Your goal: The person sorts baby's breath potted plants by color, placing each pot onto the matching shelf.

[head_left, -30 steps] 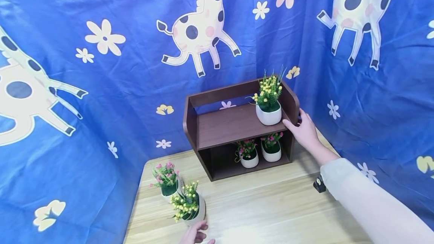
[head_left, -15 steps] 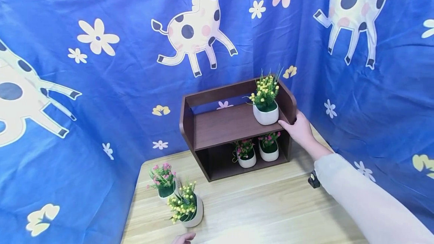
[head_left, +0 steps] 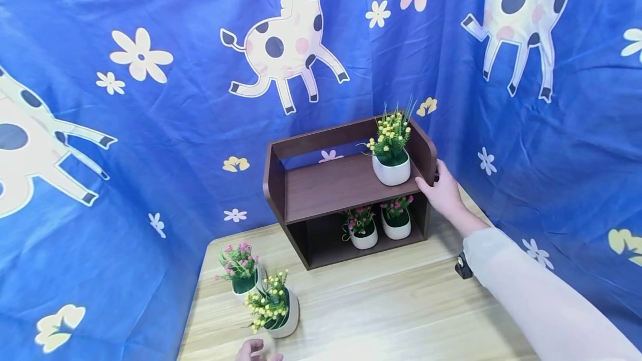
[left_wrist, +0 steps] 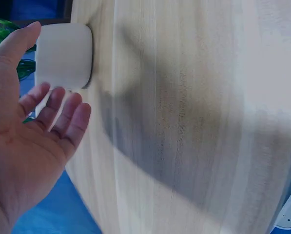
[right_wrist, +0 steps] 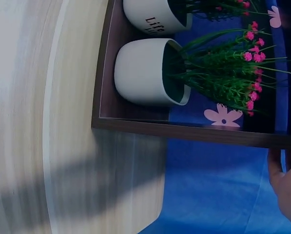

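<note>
A dark brown two-tier shelf (head_left: 331, 183) stands on the wooden table. My right hand (head_left: 446, 194) holds its right side panel, thumb at the front edge and fingers on the outer side. In the right wrist view, fingertips (right_wrist: 276, 163) touch that panel from outside. My left hand (head_left: 253, 350) is at the bottom edge of the head view, just in front of a white pot of yellow flowers (head_left: 288, 319). Its fingers are loosely bent and hold nothing; in the left wrist view the palm faces the white pot (left_wrist: 65, 56).
On the shelf's top stands a pot with yellow flowers (head_left: 392, 171). Two pots with pink flowers (head_left: 365, 238) sit below. Another pink-flowered pot (head_left: 243, 283) is at the table's left. A small black object (head_left: 463, 267) lies near the right sleeve. Blue giraffe-print cloth (head_left: 175, 171) surrounds the table.
My left hand has drawn back from the yellow-flowered pot, down and to the left. The right hand stays at the shelf's side. The whole head view has shifted slightly.
</note>
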Demonstrator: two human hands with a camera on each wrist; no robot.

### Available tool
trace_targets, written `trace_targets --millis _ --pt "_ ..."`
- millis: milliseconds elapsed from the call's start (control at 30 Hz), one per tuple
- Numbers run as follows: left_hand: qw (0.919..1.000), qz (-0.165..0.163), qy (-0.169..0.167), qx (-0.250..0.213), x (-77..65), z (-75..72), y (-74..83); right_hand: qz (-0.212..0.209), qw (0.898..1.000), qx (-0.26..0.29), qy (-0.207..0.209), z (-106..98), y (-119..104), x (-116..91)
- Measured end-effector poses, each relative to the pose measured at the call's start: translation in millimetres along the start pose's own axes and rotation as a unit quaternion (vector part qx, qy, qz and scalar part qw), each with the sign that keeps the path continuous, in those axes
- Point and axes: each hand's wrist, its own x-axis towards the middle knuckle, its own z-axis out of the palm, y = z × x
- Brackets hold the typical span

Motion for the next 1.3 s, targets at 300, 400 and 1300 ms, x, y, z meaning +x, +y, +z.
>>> trace_targets --millis 300,400,1300 --pt "0.9992 -0.002 -0.015 -0.036 22.0 9.5 -8.7 0.004 0.999 0.046 -0.011 4.7 4.9 1.7" --pt "0.9991 0.005 -0.027 -0.031 25.2 12.2 -8.6 0.004 0.998 0.062 -0.017 6.1 4.5 1.5" --pt "0.9915 0.103 0.08 0.004 45.7 34.9 19.8 0.031 0.994 0.109 -0.001 15.4 12.0 -3.9"
